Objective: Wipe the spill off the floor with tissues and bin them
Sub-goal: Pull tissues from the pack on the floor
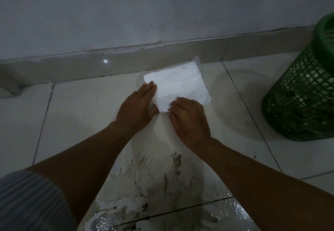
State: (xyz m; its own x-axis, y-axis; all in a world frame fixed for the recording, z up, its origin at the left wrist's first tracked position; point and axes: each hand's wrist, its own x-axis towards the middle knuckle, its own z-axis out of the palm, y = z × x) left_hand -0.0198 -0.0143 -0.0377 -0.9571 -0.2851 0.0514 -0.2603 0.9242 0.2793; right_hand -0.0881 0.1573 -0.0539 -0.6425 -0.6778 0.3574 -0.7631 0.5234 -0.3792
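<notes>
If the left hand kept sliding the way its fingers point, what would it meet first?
The left hand lies flat, fingertips already on the white tissue. Straight on, it would cross that tissue and then probably reach the skirting at the wall's foot. Depth is hard to judge.

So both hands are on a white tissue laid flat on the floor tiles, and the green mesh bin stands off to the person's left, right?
Not quite. In the head view the green mesh bin stands to the person's right. The rest holds: both the left hand and right hand are on the white tissue, flat on the floor tiles.
</notes>
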